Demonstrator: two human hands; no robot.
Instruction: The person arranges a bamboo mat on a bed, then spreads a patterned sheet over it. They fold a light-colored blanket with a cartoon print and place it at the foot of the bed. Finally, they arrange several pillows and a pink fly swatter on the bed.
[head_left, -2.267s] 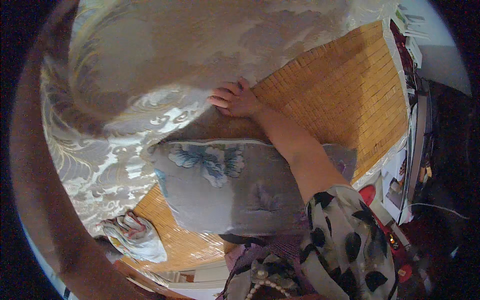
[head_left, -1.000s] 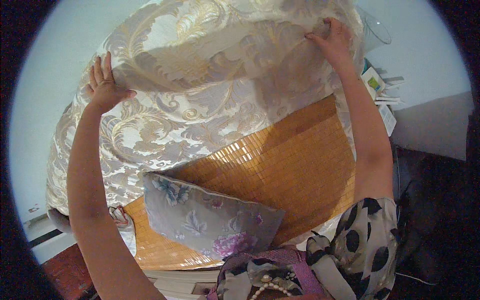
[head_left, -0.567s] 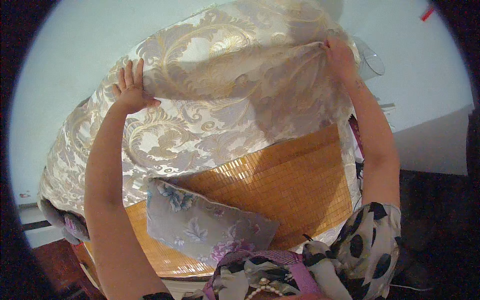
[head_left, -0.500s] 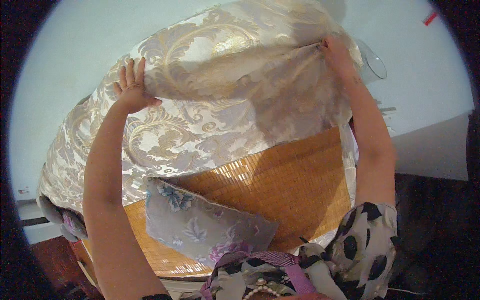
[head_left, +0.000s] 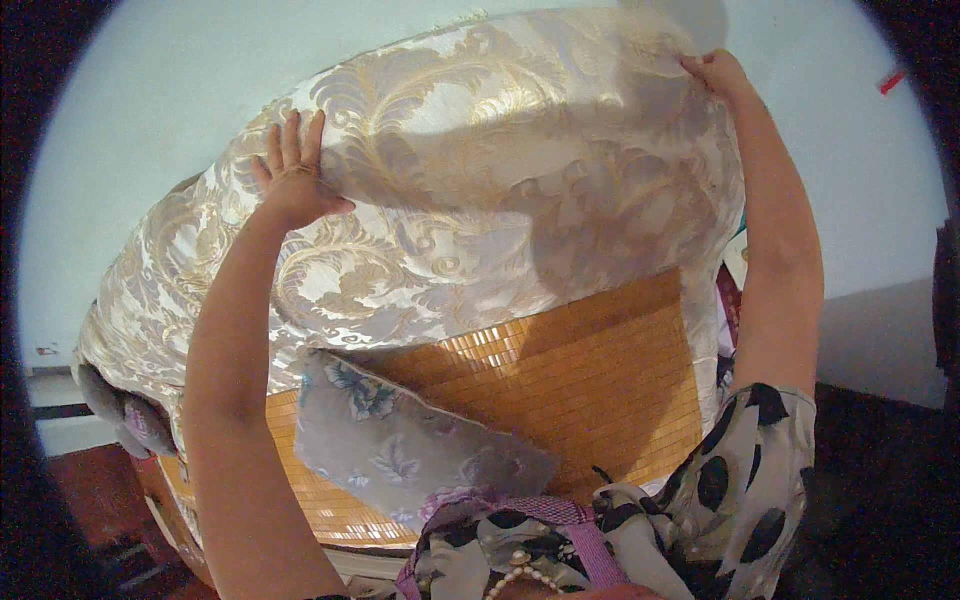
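A cream and gold sofa cover [head_left: 430, 240] with a leafy scroll pattern lies over the back of a sofa. My left hand [head_left: 297, 185] rests flat on its left part, fingers spread, holding nothing. At the far right top corner, my right hand [head_left: 715, 72] pinches the cover between closed fingers. The cloth between my hands looks fairly smooth, with a shadow across its right half. Below it, a brown bamboo mat [head_left: 590, 380] lies on the seat. A grey floral cushion [head_left: 400, 450] is on the mat, close to my body.
Behind the sofa stands a pale wall [head_left: 200, 80] with a small red mark at the far right. Dark grey cushions [head_left: 110, 410] show at the left end. Coloured items [head_left: 733, 290] peek out beside the right end. Reddish-brown furniture [head_left: 100, 490] stands at the lower left.
My right hand has moved up and right, drawing the cover's corner outward and flattening its folds. The clear glass vessel beside it no longer shows. My left hand appears slightly farther right.
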